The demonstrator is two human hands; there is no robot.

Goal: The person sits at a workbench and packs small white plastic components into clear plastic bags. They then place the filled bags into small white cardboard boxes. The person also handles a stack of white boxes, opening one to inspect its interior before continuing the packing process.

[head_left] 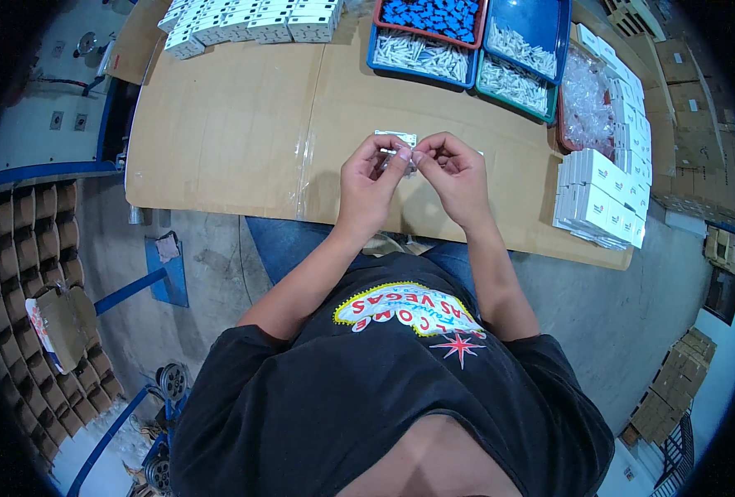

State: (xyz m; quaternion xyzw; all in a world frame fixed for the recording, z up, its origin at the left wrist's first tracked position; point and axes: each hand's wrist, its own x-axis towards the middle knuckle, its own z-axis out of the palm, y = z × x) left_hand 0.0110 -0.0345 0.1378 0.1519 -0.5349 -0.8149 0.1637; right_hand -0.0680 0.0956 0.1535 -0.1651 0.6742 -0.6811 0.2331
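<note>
Above the cardboard-covered table, my left hand (368, 184) and my right hand (457, 184) meet with thumbs and forefingers pinched together. Both pinch a small see-through plastic piece (410, 166), mostly covered by the fingers; whether it is a bag cannot be made out. Just beyond the fingertips lies a small white box (397, 137), partly hidden by my left hand.
Trays of blue pieces (431, 16) and white slim pieces (421, 56) stand at the far side. A red tray of clear plastic bags (587, 98) is to their right. White boxes stand in stacks at right (602, 197) and far left (255, 21).
</note>
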